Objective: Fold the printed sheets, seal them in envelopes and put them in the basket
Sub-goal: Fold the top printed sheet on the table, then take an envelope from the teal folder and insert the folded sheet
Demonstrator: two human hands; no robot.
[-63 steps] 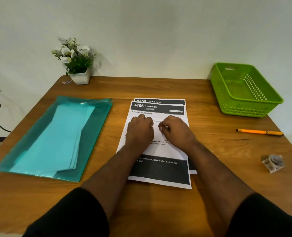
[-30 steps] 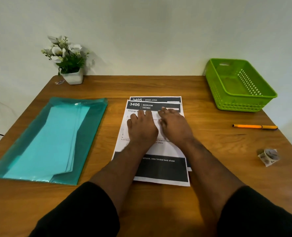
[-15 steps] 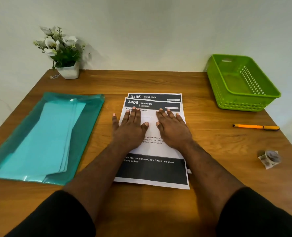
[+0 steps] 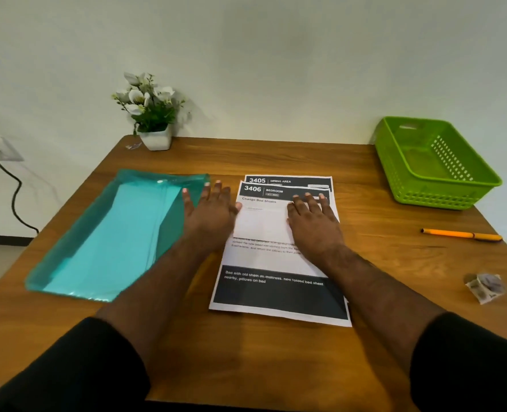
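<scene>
Two printed sheets lie stacked in the middle of the wooden table. The top sheet (image 4: 264, 221) reads "3406 BEDROOM"; the sheet under it (image 4: 288, 180) shows only its "3405 DINING AREA" header. My right hand (image 4: 313, 221) presses flat on the top sheet's upper right part, fingers straight. My left hand (image 4: 209, 212) is spread open just left of the sheets, fingertips over the right edge of a teal plastic folder (image 4: 77, 248) that holds light teal envelopes (image 4: 121, 233). The green basket (image 4: 484, 185) stands empty at the back right.
A white pot of artificial flowers (image 4: 154, 126) stands at the table's back left. An orange pen (image 4: 460, 234) lies right of the sheets, and a small crumpled paper scrap (image 4: 485, 286) sits nearer the right edge. A black cable (image 4: 11, 197) hangs from a wall socket at left.
My left hand has slid off the top sheet to the left, onto the folder's edge. My right hand has moved a little up and right on the sheet. Both hands went from curled to flat.
</scene>
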